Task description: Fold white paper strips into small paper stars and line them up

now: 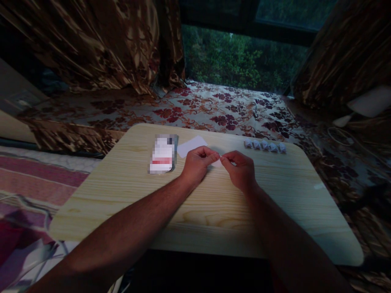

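My left hand point(197, 162) and my right hand point(241, 169) meet over the middle of a pale wooden table point(214, 211). Both pinch a small white piece of paper point(218, 161) between thumb and fingertips, low over the tabletop. Just beyond my left hand lies a flat white paper slip point(192, 146). A row of several small folded paper pieces point(265, 145) sits at the far right of the table, a little beyond my right hand.
A blurred white and red packet point(163, 154) lies to the left of the hands. Past the table is a floral bedcover point(214, 108), brown curtains point(100, 44) and a window with trees point(235, 61). White cables point(339, 136) lie at the right.
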Demonstrator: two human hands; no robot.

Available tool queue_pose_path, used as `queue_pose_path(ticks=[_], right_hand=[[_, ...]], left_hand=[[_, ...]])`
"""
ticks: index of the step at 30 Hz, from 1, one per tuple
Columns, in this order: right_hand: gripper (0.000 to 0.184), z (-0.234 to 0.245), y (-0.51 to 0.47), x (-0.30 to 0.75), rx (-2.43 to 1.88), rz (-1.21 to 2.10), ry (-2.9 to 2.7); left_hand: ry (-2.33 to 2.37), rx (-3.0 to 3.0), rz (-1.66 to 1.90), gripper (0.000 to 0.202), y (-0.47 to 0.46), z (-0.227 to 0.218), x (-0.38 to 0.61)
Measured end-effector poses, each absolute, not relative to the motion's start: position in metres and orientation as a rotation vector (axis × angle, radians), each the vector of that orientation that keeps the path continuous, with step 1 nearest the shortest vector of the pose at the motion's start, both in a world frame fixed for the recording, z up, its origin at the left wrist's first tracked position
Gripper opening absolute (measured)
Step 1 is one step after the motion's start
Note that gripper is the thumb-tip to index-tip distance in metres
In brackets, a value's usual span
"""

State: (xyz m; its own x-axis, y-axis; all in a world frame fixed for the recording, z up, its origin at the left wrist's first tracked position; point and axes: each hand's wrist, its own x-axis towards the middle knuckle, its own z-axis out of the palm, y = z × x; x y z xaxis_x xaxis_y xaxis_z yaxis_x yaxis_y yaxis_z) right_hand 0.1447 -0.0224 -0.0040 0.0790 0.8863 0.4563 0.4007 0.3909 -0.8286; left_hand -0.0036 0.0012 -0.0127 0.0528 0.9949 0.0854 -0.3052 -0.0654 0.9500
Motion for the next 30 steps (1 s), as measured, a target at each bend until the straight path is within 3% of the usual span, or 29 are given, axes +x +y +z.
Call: queue_pose_path(ticks=[30], right_hand=[[0.013, -0.014, -0.017, 0.148, -1.275, 0.714, -1.455]], left_hand=[[1.074, 1.333, 1.131, 0.025, 0.004, -0.013, -0.009]])
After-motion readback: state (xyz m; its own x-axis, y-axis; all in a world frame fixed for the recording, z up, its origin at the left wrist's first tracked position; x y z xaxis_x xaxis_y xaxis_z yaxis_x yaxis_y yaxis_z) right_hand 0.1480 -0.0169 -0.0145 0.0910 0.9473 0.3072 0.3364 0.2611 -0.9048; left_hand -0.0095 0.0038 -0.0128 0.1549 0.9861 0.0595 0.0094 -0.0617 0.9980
